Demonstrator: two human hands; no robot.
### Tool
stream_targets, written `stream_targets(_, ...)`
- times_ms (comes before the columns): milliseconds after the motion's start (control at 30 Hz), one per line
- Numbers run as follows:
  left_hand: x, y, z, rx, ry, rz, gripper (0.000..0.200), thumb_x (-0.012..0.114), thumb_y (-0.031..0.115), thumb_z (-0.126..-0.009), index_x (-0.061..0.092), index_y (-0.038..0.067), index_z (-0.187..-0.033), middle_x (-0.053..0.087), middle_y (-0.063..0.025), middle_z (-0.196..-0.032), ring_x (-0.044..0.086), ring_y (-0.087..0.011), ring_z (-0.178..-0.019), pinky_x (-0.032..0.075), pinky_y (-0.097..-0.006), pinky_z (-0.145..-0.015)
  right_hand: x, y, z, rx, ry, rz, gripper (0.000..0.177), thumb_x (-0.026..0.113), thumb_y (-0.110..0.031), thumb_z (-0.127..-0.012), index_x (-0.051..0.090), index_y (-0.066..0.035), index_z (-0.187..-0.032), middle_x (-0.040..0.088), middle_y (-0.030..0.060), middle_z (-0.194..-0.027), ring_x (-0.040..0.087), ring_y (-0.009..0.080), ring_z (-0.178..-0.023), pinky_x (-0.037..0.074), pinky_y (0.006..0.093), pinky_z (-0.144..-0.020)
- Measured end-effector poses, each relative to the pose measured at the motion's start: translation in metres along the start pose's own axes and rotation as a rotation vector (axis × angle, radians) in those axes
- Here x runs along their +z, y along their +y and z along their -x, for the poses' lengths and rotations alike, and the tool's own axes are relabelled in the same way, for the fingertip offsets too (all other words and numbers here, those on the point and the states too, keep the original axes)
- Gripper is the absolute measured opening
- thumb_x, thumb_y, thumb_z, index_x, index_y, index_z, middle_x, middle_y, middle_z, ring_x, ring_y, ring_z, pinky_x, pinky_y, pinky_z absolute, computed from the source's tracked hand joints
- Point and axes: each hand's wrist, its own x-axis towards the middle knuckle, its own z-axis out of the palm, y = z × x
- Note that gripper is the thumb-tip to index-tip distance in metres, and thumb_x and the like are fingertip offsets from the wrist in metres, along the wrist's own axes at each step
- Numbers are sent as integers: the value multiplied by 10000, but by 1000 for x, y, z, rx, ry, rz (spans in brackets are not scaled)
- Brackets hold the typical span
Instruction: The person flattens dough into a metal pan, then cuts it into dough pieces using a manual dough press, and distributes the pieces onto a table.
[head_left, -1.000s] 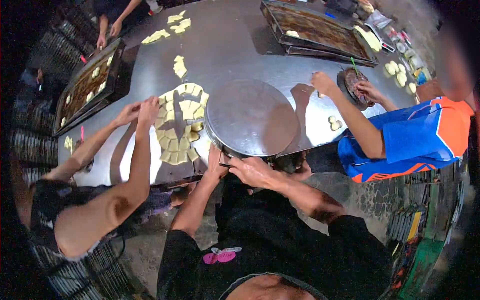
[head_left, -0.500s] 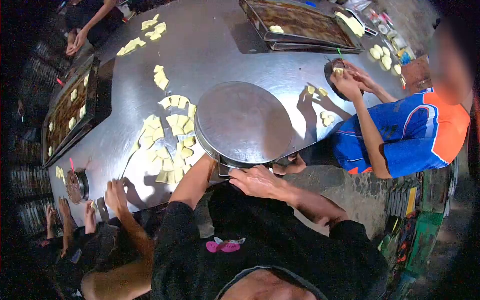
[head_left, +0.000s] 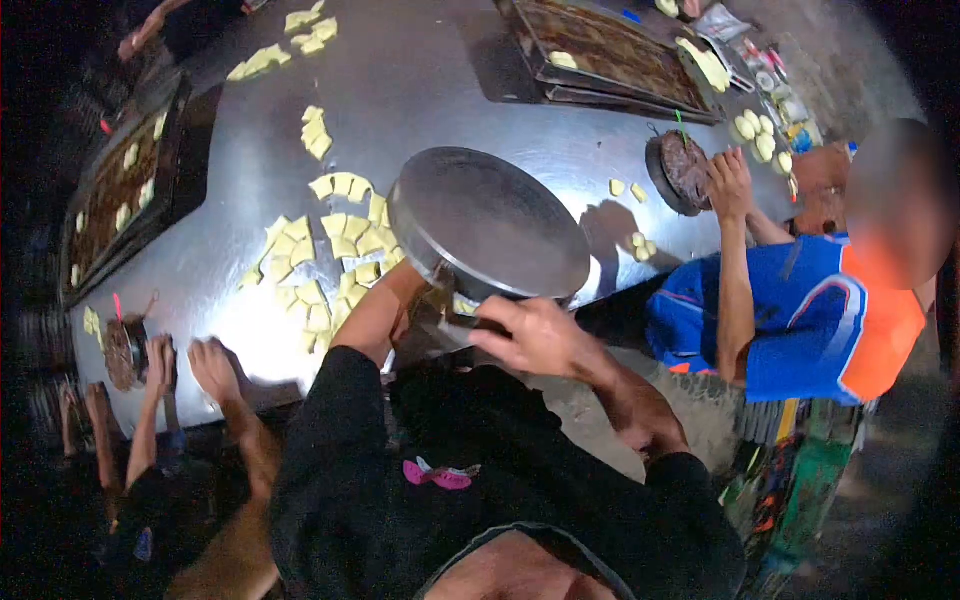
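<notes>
A round metal tray is tilted up off the steel table, its near edge raised. My right hand grips a dark flat tool at the tray's near rim. My left hand reaches under the tray's left near edge, and its fingers are hidden beneath it. Many yellow dough squares lie scattered on the table just left of the tray.
A person in a blue and orange shirt reaches to a small dark bowl at the right. Another person's hands rest at the left edge. Baking trays sit at the far end and another baking tray lies on the left.
The round tray has lifted and tilted off the table. My right hand rose with the tool. The person at the left drew both hands back to the table edge.
</notes>
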Motion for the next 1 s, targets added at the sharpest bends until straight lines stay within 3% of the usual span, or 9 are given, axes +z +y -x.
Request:
stream_targets(133, -18, 13, -35, -62, 13, 93, 308, 527, 213, -869, 588, 29, -1108, 581, -165, -1128, 554, -313, -1066, 370, -482, -1012, -61, -6, -9, 11, 244, -112, 233, 684, -206, -862, 621, 3, -943, 615, 97, -688, 612, 212, -599, 476, 309, -592)
stream_targets(200, -12, 10, -42, -93, 26, 90, 308, 522, 215, -876, 587, 30, -1114, 582, -161, -1132, 554, -306, -1071, 365, -483, -1022, -98, -1, -28, -284, 389, 92, 167, 688, -141, -851, 634, 7, -907, 577, 19, -658, 516, 119, -550, 418, 258, -531)
stream_targets(267, 37, -14, -48, -36, 87, -85, 283, 521, 210, -885, 581, 33, -1097, 570, -152, -1131, 553, -300, -1071, 342, -483, -1049, -124, -5, -31, 252, 422, -80, 135, 683, -122, -844, 649, -10, -910, 562, -20, -652, 463, 50, -534, 346, 222, -472)
stream_targets(333, 43, -1, -49, -37, 330, 53, 199, 509, 179, -881, 594, 27, -976, 599, -146, -962, 566, -317, -1019, 372, -460, -1008, -144, 1, -37, 247, 475, -88, 230, 730, -135, -805, 656, 30, -946, 625, 14, -711, 534, 52, -667, 435, 215, -588)
stream_targets(433, 31, 19, -66, -224, 305, 295, 235, 547, 213, -857, 614, 19, -972, 618, -162, -982, 571, -340, -1034, 404, -424, -979, -145, 3, -40, 246, 487, -80, 216, 727, -143, -814, 661, 14, -948, 614, 5, -699, 518, 51, -634, 420, 225, -553)
stream_targets(533, 13, 34, -93, -900, 37, 938, 286, 585, 242, -823, 632, 17, -993, 610, -194, -1096, 558, -369, -1075, 416, -395, -973, -110, 15, -37, 132, 520, 20, 222, 745, -179, -815, 649, -16, -931, 582, 27, -647, 514, 61, -618, 423, 244, -538)
stream_targets(567, 20, 39, -98, -851, 49, 1018, 281, 588, 240, -819, 634, 20, -988, 612, -192, -1087, 560, -369, -1069, 412, -397, -977, -101, 10, -39, -108, 489, 182, 218, 747, -186, -814, 632, -24, -904, 577, 73, -640, 532, 99, -593, 428, 255, -541)
stream_targets(767, 58, 39, -75, -472, 23, 438, 253, 605, 225, -792, 649, 39, -958, 627, -178, -1030, 577, -364, -1031, 389, -410, -1002, -25, 40, -26, -34, 303, 278, 269, 740, -165, -787, 616, -32, -985, 688, 146, -810, 695, 269, -755, 536, 368, -658)
stream_targets(1000, 62, 30, -81, -131, -39, -54, 222, 626, 207, -762, 667, 61, -923, 645, -161, -965, 596, -358, -987, 362, -426, -1030, -15, 90, -45, 18, 604, 332, 284, 738, -170, -813, 588, -36, -1012, 662, 139, -768, 647, 169, -696, 512, 324, -630)
